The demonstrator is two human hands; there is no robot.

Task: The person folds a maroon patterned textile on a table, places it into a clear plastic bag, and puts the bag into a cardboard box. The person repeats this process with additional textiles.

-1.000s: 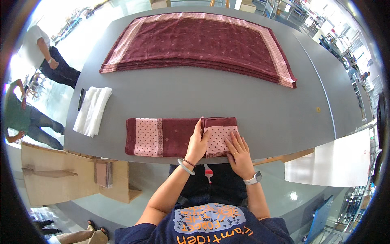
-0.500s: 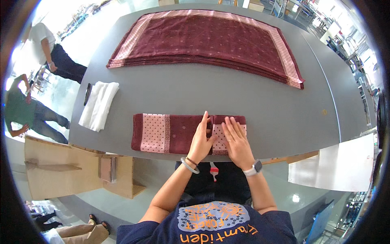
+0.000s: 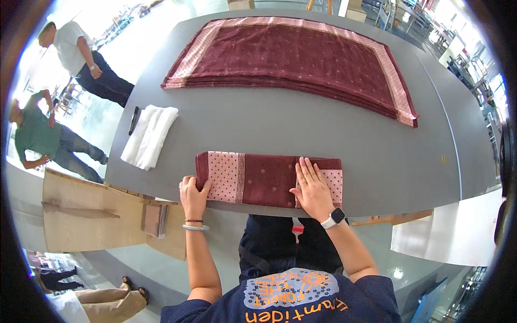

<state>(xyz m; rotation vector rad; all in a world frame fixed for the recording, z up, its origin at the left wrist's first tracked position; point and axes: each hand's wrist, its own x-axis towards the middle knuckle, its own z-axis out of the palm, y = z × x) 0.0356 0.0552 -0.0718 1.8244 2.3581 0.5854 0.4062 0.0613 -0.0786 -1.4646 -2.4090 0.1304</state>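
A folded maroon cloth (image 3: 269, 180) with pink dotted bands lies near the table's front edge. At its left end, my left hand (image 3: 194, 198) has curled fingers and the thumb against the cloth's edge, gripping that end; its fingertips are partly hidden. My right hand (image 3: 313, 188) rests flat on the right part, over the inner edge of the pink dotted band there, fingers stretched out. Farther back lies a wide stack of maroon cloths (image 3: 291, 59) with pale pink borders, laid flat in several layers.
On the grey table (image 3: 242, 121), a folded white cloth (image 3: 149, 137) and a black pen (image 3: 133, 120) lie at the left. Two people stand beyond the left edge. Wooden panels (image 3: 91, 215) stand below left, a white board (image 3: 431, 231) at the right.
My left hand has moved left from the cloth's right part to its left end and curled. My right hand stays flat on the right part. The whole view has shifted slightly.
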